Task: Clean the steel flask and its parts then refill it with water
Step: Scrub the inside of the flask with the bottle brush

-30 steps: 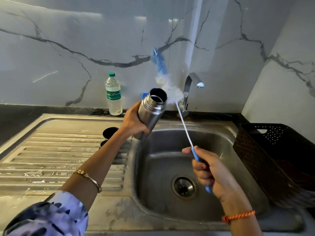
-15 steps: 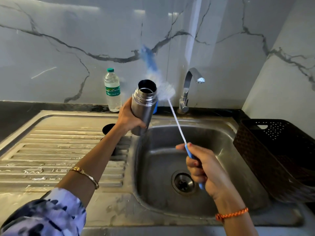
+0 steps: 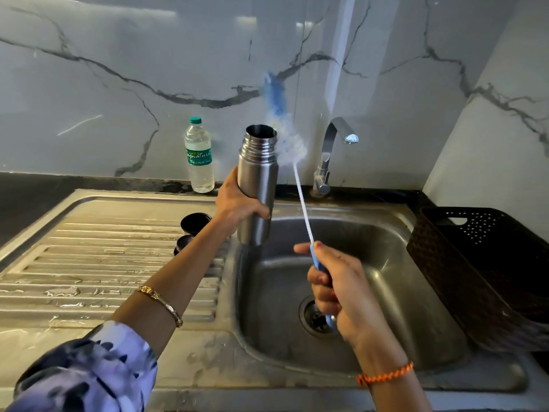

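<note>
Here, above the steel sink [image 3: 371, 233] by marble wall [image 3: 118, 69], left hand [image 3: 237, 200] grips flask [image 3: 258, 179], right hand [image 3: 341, 286] brush [image 3: 300, 197].

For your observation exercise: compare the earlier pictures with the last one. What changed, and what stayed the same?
The left hand tipped the flask from slanted to nearly upright. The brush head stayed outside, beside the flask's mouth. Unchanged: right hand holding the brush handle, both grips, bottle, sink.

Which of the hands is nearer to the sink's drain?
Right. The right hand grips the bottle brush handle right over the drain in this view. The left hand holds the steel flask up by the basin's far left edge.
</note>
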